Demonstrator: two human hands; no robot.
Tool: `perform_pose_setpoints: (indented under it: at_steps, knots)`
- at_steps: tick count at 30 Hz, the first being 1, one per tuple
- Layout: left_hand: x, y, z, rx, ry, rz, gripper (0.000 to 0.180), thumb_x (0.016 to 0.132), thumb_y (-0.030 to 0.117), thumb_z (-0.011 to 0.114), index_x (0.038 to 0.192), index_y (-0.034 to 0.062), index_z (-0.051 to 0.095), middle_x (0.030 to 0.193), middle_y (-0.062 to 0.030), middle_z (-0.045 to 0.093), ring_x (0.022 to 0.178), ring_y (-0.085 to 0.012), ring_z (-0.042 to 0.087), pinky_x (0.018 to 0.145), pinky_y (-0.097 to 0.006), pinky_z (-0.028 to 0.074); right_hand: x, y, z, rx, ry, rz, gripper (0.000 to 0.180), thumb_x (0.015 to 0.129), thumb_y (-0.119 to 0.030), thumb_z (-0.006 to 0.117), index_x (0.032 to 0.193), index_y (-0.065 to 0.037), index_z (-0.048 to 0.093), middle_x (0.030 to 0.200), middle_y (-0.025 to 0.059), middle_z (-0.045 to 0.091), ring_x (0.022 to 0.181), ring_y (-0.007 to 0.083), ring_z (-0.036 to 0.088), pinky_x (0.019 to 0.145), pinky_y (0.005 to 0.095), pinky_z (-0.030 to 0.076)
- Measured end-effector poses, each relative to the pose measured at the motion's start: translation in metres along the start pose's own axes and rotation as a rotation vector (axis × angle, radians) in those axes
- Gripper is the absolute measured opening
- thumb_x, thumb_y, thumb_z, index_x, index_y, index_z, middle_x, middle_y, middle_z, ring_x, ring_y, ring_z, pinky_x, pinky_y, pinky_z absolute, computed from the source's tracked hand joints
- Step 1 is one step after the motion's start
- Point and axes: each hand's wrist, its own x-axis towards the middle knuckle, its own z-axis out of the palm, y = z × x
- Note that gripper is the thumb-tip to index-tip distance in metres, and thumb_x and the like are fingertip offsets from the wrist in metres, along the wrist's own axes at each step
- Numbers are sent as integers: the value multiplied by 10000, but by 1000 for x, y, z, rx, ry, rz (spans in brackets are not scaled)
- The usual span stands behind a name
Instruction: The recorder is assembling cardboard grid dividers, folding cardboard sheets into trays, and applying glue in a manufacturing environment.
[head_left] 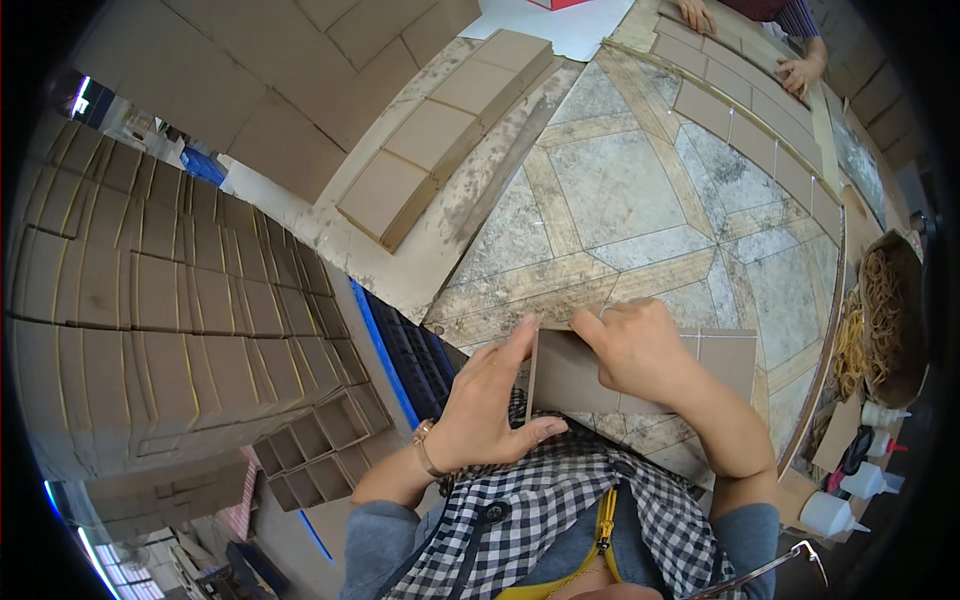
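A flat brown cardboard piece [575, 375] lies at the near edge of the patterned table [620, 200], right in front of me. My left hand [490, 405] grips its left edge, with the index finger raised along the folded-up side and the thumb pressed under it. My right hand [640, 345] presses down on the top of the same piece, fingers curled over its upper edge. More of the cardboard [728, 362] sticks out to the right of my right hand.
A row of stacked cardboard blanks [440, 135] lies at the table's far left. Another person's hands [800, 72] handle a cardboard row [760, 130] along the far right edge. A bowl of rubber bands [885, 315] and glue bottles [835, 512] sit right. Folded boxes [170, 300] pile up left.
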Motion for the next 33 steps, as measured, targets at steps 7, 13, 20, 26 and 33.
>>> perform_pose_setpoints:
  at_steps: [7,13,20,26,33]
  knots:
    - [34,22,-10,304,-266,39,819,700,242,688,1379,-20,311,929,-194,521,872,-356,505,815,-427,403,-20,4,-13,315,387,71,347,737,-154,645,1044,-31,540,930,170,606,840,248,615,685,324,486]
    - [56,17,-13,310,-437,216,831,663,197,702,1379,-10,334,899,-171,517,856,-346,506,845,-433,392,-241,-37,36,274,1185,1175,187,944,-121,491,1095,-12,481,922,19,507,805,75,475,689,217,400]
    - [78,39,25,246,-571,374,830,662,214,709,1372,-17,346,898,-178,515,832,-352,495,823,-426,396,-286,-153,99,1382,1554,1520,381,907,-276,589,1133,-8,440,900,103,570,765,186,622,656,276,520]
    - [81,53,39,300,-508,452,827,704,259,685,1383,-33,314,905,-178,526,851,-332,509,847,-441,377,-262,-106,91,860,1776,1271,278,921,-206,559,1098,-40,423,874,94,603,736,184,633,637,264,531]
    - [104,68,75,303,-438,472,794,713,257,678,1370,-23,332,923,-186,530,858,-331,512,834,-412,391,-235,-85,30,369,1310,883,354,819,-70,576,1142,40,483,1050,102,566,890,162,563,773,290,456]
